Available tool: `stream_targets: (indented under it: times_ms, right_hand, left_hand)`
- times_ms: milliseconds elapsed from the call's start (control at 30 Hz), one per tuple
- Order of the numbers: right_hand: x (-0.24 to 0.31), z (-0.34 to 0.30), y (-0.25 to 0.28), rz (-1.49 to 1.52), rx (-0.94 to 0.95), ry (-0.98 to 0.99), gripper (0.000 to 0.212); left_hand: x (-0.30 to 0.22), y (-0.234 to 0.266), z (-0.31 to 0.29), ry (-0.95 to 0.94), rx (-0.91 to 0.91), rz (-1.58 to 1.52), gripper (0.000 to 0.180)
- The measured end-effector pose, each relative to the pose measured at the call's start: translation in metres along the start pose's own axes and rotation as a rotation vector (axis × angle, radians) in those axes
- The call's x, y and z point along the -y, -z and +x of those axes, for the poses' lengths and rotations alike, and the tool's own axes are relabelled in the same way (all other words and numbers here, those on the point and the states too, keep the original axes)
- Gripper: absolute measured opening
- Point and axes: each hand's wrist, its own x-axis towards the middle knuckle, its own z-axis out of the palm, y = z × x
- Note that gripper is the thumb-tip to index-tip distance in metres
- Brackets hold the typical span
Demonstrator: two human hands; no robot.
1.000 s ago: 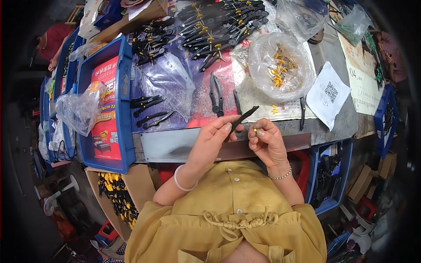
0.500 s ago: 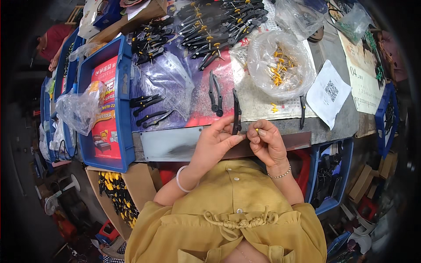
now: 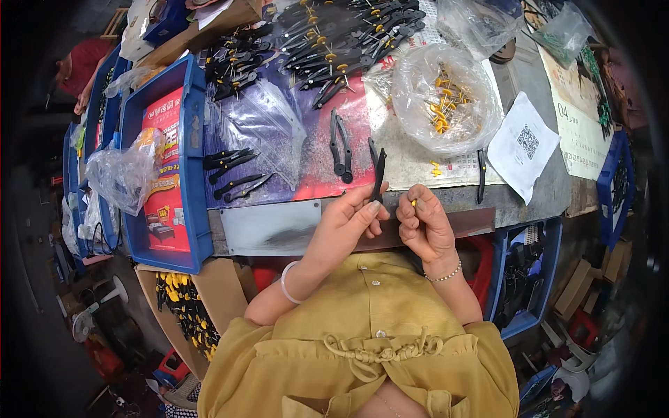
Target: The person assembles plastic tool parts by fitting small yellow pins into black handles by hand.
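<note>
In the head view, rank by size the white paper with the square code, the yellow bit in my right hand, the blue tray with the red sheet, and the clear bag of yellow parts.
Largest to smallest, as they look:
Blue tray
Clear bag
White paper
Yellow bit, partly covered by your right hand

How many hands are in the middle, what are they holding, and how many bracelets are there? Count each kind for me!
Hands: 2, the left hand and the right hand
Black tool in the left: 1
Yellow bit showing in the right: 1
Bracelets: 2, a white bracelet and a beaded bracelet
Total: 6
</note>
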Motion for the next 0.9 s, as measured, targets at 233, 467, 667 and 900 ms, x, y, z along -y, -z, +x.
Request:
stream_targets:
  times_ms: [233, 467, 667, 900]
  right_hand:
    - [0.001, 0.001, -0.002, -0.089, 0.004, 0.016, 0.013]
    - [-0.001, -0.005, -0.012, -0.235, 0.026, 0.063, 0.023]
    - [0.002, -0.005, -0.006, -0.326, -0.03, 0.042, 0.02]
    - [-0.003, -0.003, -0.005, -0.325, -0.055, 0.123, 0.019]
  left_hand:
    - [0.001, 0.0, 0.001, -0.017, 0.006, -0.023, 0.034]
    - [0.007, 0.002, 0.001, -0.003, 0.025, -0.052, 0.029]
    - [0.007, 0.001, 0.001, 0.018, 0.02, -0.079, 0.029]
    - [0.009, -0.001, 0.001, -0.005, -0.001, -0.077, 0.033]
